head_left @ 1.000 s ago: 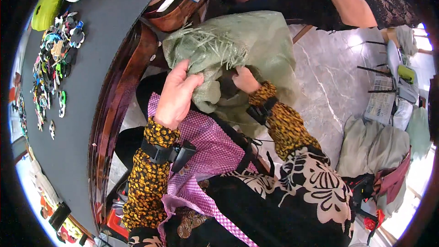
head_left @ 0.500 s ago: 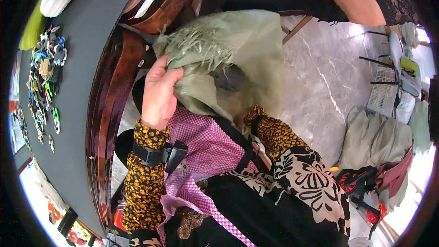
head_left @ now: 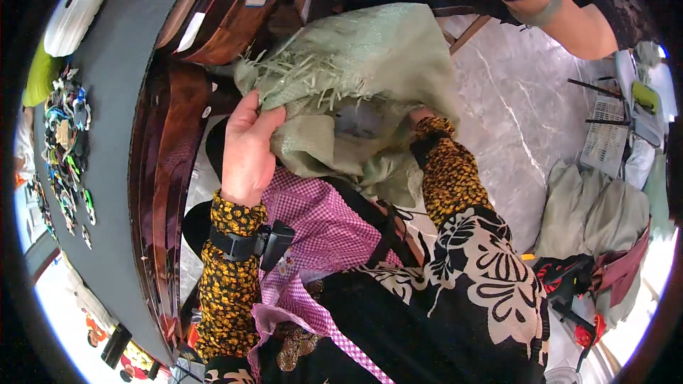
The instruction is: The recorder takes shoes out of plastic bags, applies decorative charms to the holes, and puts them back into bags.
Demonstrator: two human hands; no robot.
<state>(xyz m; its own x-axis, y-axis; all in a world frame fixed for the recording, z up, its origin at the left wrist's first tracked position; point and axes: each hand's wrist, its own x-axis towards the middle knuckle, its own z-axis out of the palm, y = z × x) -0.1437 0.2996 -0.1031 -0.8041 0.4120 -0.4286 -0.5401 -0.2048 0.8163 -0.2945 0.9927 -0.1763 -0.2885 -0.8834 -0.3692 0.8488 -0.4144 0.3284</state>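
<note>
In the head view, a pale green woven plastic sack (head_left: 405,43) with a frayed edge hangs over the wearer's lap and the marble floor (head_left: 523,128), beside the grey-topped table (head_left: 114,142). The left hand (head_left: 249,146) pinches the sack's rim between thumb and fingers. The right hand (head_left: 421,115) is partly inside the mouth, its fingers hidden, so I cannot tell whether it grips. The step in hand appears to be spreading the mouth; the next move calls for a firm pinch, since the weave looks limp.

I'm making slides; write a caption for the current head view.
Left hand grips a green sack by its edge; right hand, partly hidden, at its opening.
</note>
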